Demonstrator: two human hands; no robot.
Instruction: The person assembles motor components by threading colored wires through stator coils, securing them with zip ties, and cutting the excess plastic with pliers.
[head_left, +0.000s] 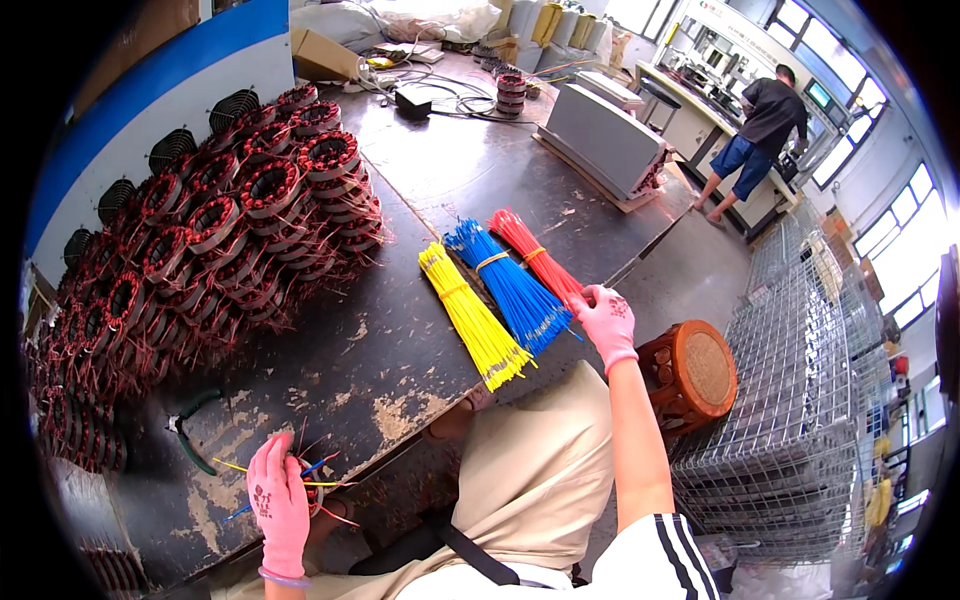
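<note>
My left hand [278, 498], in a pink glove, is closed on a wound motor stator [312, 492] at the table's near edge. Yellow, blue and red leads stick out around it, and the palm hides much of it. My right hand [608, 322], also gloved in pink, pinches the near end of a bundle of red wires [530, 250]. Beside that lie a bundle of blue wires [510, 288] and a bundle of yellow wires [468, 315], each tied with a band. Green-handled pliers [184, 432] rest left of my left hand.
Stacked stators [240, 210] crowd the left side of the dark table [400, 385]. A grey box-shaped block [605, 140] stands at the far right. Right of the table are a wooden stool [700, 375] and wire mesh cages [780, 400]. A person [765, 130] works at a machine behind.
</note>
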